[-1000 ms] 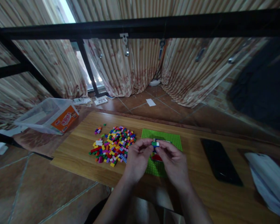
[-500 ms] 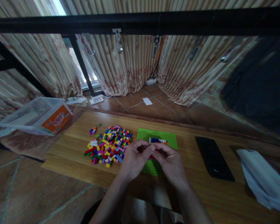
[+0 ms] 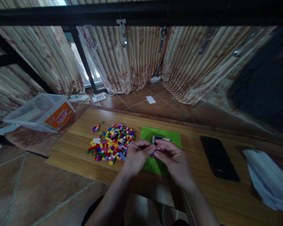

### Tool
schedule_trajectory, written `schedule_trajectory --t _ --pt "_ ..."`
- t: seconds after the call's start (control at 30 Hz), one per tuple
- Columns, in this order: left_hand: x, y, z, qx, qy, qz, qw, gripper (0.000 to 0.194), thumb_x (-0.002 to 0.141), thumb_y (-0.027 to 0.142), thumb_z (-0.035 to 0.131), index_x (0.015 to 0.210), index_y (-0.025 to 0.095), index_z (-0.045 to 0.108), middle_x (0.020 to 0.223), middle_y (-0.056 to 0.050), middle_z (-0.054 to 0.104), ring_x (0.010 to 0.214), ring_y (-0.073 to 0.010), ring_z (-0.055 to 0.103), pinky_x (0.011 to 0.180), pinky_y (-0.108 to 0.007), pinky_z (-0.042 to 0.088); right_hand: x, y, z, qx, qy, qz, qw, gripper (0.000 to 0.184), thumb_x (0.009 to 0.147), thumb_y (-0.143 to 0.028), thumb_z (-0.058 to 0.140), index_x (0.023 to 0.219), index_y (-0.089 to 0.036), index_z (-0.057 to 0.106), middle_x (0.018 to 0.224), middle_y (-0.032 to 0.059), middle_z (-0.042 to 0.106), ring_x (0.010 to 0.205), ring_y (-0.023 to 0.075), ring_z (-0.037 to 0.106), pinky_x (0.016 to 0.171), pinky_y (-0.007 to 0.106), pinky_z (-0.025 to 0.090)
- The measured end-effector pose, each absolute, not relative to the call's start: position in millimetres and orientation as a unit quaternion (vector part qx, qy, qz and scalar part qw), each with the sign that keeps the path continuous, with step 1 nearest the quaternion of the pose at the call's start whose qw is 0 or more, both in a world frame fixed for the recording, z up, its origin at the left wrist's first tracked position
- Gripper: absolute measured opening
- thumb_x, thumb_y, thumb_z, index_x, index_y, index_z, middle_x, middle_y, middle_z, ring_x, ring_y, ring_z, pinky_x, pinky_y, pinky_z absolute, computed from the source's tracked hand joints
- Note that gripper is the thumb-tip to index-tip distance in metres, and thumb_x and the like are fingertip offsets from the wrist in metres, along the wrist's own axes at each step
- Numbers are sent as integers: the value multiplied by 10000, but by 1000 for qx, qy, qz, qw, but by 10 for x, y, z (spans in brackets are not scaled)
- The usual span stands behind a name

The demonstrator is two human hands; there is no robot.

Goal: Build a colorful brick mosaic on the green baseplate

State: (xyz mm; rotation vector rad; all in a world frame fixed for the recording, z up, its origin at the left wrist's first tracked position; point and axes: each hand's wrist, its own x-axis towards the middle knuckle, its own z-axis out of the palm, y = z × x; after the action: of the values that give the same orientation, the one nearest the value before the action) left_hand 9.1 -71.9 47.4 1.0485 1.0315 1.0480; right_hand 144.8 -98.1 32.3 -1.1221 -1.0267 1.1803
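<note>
My left hand (image 3: 137, 154) and my right hand (image 3: 173, 157) meet over a green studded baseplate (image 3: 146, 133), thumbs and fingertips pinched close together. Whatever lies between the fingertips is too small and covered to name. Just behind the fingers, a short row of blue, white and grey bricks (image 3: 159, 138) shows on the plate. A bit of blue and red (image 3: 152, 155) peeks out below the fingertips; I cannot tell whether it is held or on the plate. Left of my hands, a heap of small coloured toy bricks (image 3: 114, 141) lies on the wooden table (image 3: 77, 153).
Several bricks (image 3: 95, 128) lie apart from the heap. A black phone-like slab (image 3: 219, 158) and a white plastic package (image 3: 269, 179) are at the right. Beyond the table's left end stands a clear plastic bin (image 3: 37, 111) with an orange label. A dark rail (image 3: 141, 14) crosses the top.
My fingertips have parted slightly, and blue and red bits now show below them. The whole view has shifted a little; the heap and baseplate look unchanged.
</note>
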Motion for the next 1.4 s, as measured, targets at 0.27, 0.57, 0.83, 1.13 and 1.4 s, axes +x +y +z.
schedule_trajectory --t 0.27,0.57,0.83,1.13,1.4 --pt "122 -717 448 335 437 454 700 323 566 393 829 577 143 624 440 72 411 402 -38 293 402 -201 207 1498 -986 333 -478 -433 525 556 409 673 -304 806 1069 -258 714 798 -11 700 744 138 630 713 291 521" --pt "-302 -479 409 476 566 486 464 317 719 444 690 636 150 603 503 61 451 461 -61 355 468 -199 265 2021 -859 267 -614 -361 339 614 262 671 -351 772 907 -236 760 740 -10 694 654 141 618 697 326 513" --pt "-659 -273 357 633 719 255 133 255 829 364 564 788 169 723 750 -47 699 707 -168 616 631 -244 398 2154 -890 231 -696 -429 300 492 311 662 -406 723 883 -191 755 868 73 757 815 245 683 786 401 517" --pt "-665 -210 313 686 715 123 56 261 846 272 504 901 180 742 918 -93 724 845 -225 668 754 -292 470 2155 -910 242 -718 -473 266 436 259 655 -427 704 787 -208 740 807 68 759 762 243 698 723 370 529" --pt "-667 -232 331 682 718 122 60 275 829 267 536 974 176 752 976 -107 712 883 -242 670 820 -318 489 2087 -917 280 -714 -485 275 425 263 632 -452 708 735 -210 704 747 57 735 704 220 671 669 343 498"
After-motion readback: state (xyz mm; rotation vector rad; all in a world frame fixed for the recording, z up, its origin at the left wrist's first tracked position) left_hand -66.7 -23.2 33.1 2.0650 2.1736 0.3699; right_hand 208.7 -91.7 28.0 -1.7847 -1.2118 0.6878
